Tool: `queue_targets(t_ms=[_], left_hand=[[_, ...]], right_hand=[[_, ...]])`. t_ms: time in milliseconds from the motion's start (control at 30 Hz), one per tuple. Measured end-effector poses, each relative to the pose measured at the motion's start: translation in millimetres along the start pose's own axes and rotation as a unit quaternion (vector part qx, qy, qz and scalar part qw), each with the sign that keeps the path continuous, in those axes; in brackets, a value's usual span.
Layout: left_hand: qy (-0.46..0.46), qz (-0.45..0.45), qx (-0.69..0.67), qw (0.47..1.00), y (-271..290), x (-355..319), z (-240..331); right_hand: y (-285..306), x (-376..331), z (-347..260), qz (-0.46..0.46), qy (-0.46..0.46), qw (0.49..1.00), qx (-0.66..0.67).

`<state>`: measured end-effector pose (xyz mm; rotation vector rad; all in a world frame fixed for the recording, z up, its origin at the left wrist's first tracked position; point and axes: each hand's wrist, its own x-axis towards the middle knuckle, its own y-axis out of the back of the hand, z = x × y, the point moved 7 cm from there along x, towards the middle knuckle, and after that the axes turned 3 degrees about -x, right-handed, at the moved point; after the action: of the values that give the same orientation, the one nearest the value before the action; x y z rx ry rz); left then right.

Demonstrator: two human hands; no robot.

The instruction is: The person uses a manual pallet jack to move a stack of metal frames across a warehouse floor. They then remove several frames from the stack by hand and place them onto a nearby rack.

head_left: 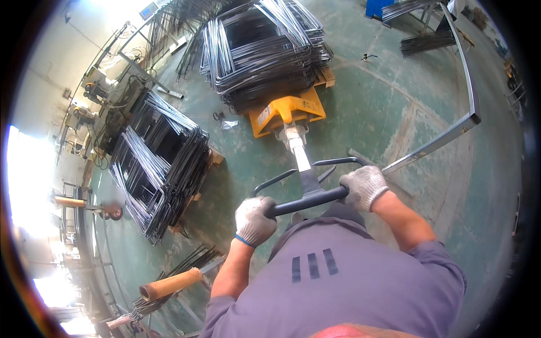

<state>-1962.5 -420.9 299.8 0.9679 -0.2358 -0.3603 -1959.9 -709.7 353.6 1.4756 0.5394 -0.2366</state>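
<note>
Both my hands wear pale knit work gloves and grip the black handle (310, 201) of a yellow pallet jack (287, 110). My left hand (255, 218) is wrapped round the handle's left end, and my right hand (364, 187) round its right end. The handle slopes up from the jack's white-grey shaft (298, 152) toward my body. Beyond the jack's yellow body, a tall stack of bent metal wire frames (253, 62) rests on a wooden pallet (326, 78). The jack's forks are hidden under that load.
A second stack of wire frames (160, 169) stands on a pallet to the left. Nearer on the left are a cardboard-coloured tube (171, 283) and dark rods (186, 265). A metal frame (434, 147) angles across the right. Machines line the left wall; rods (428, 44) lie on a far-right rack.
</note>
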Motion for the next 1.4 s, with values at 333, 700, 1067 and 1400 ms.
queue_targets(t_ms=[333,700,1067,1400], left_hand=[[-0.006,0.249,-0.144,0.958,77.5,79.3,60.2],[0.135,0.409,-0.346,0.833,66.1,206.9,7.9],[0.053,0.492,-0.066,0.867,43.1,213.2,117.9],[0.099,0.495,-0.056,0.862,36.9,240.2,120.5]], right_hand=[[132.3,30.2,83.5,0.379,0.203,0.903,0.018],[255.8,195.2,150.4,0.520,0.285,0.805,-0.015],[284.4,264.5,179.2,0.541,0.440,0.716,-0.010],[309.7,341.4,154.8,0.522,0.523,0.674,0.023]])
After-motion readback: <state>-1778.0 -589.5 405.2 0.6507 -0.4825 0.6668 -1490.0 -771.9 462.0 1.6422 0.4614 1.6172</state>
